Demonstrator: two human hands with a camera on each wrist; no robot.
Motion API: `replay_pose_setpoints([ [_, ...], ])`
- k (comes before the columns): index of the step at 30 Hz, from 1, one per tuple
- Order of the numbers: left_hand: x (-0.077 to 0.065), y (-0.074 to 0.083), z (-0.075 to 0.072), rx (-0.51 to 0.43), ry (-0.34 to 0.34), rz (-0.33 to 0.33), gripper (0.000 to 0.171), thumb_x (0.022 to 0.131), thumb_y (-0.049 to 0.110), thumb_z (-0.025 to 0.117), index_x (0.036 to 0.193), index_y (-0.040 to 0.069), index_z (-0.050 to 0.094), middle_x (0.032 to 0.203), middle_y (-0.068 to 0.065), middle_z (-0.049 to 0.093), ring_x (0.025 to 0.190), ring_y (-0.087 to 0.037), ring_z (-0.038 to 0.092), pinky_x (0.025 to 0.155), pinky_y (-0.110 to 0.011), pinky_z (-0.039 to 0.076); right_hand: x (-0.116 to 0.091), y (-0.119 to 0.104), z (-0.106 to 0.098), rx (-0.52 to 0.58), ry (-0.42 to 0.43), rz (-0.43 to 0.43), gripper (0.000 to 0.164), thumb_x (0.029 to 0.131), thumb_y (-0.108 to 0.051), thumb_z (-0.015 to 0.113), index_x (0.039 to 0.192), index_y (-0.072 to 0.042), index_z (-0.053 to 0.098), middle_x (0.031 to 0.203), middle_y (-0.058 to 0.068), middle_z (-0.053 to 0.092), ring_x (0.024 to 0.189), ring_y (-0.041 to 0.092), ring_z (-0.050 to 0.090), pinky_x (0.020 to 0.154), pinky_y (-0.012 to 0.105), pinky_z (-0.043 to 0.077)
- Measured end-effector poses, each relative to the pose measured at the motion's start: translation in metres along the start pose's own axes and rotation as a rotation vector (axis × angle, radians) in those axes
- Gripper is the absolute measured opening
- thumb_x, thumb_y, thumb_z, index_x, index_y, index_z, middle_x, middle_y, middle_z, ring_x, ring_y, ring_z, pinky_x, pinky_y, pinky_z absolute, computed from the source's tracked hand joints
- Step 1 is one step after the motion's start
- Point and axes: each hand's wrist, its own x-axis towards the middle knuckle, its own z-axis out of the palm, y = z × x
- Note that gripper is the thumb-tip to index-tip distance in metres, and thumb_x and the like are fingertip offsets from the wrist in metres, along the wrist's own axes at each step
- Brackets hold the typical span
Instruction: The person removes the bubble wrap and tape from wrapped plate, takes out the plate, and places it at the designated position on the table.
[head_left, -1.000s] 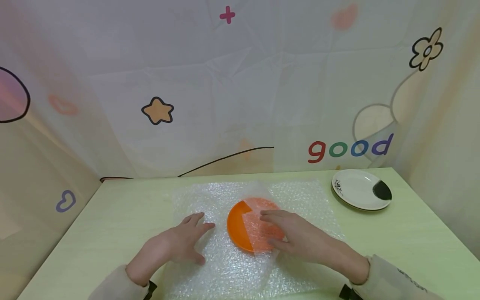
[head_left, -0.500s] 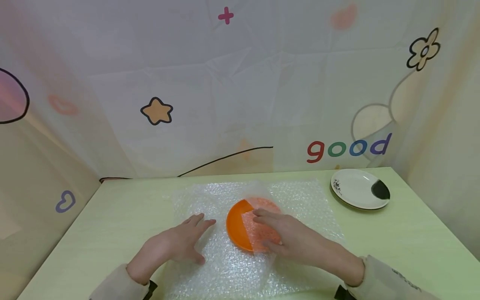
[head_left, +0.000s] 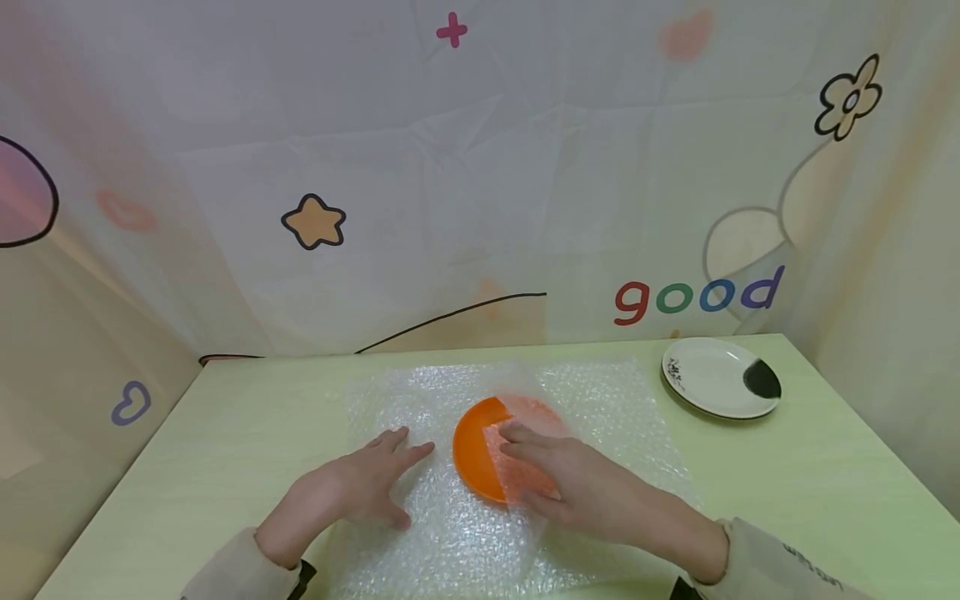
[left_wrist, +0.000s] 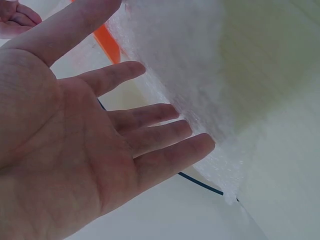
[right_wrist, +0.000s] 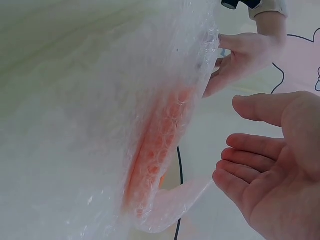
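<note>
An orange round plate lies on a sheet of bubble wrap in the head view. A folded-over flap of the wrap covers its right part, while the left part shows bare. My right hand is over that covered side, fingers extended toward the left. In the right wrist view, its thumb and fingers stand apart, holding nothing, near a raised edge of the wrap. To the plate's left, my left hand is spread at the wrap, its fingertips touching or just above the sheet. Its palm shows bare in the left wrist view.
A white plate with a black patch and a dark floral print sits at the table's back right, on what looks like another plate. The pale green table meets a printed cloth backdrop behind.
My right hand has shifted left across the covered side of the orange plate, the wrap beneath it moving slightly. My left hand has stayed almost still.
</note>
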Motion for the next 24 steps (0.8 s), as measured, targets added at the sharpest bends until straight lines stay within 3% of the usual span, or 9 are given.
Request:
replay_pose_setpoints([
  [13,0.001,0.0016,-0.0015,0.011,-0.012,-0.012,0.088,0.082,0.023,0.088,0.158,0.02,0.043,0.166,-0.022,0.023,0.151,-0.043,0.022,0.11,-0.069,0.032,-0.0012,-0.0042,0.0089,-0.159,-0.001,-0.004,0.058,0.096,-0.017,0.074,0.146,0.003,0.052,0.154,0.018,0.048,0.14,0.033,0.048,0.103,0.046,0.049],
  [21,0.0009,0.0016,-0.0004,0.004,-0.002,-0.011,0.088,0.081,0.021,0.088,0.157,0.019,0.044,0.166,-0.022,0.023,0.151,-0.043,0.022,0.109,-0.07,0.033,-0.0002,-0.0005,0.008,-0.146,-0.034,0.102,0.066,0.096,-0.025,0.075,0.151,0.0,0.048,0.16,0.014,0.041,0.146,0.031,0.04,0.107,0.047,0.045],
  [24,0.0004,0.0014,-0.0002,0.004,-0.001,-0.003,0.088,0.082,0.021,0.088,0.157,0.018,0.044,0.165,-0.023,0.022,0.151,-0.044,0.022,0.11,-0.069,0.032,-0.0006,0.0007,0.0061,-0.158,-0.019,0.089,0.067,0.096,-0.024,0.075,0.151,0.002,0.047,0.16,0.016,0.04,0.147,0.033,0.037,0.108,0.048,0.043],
])
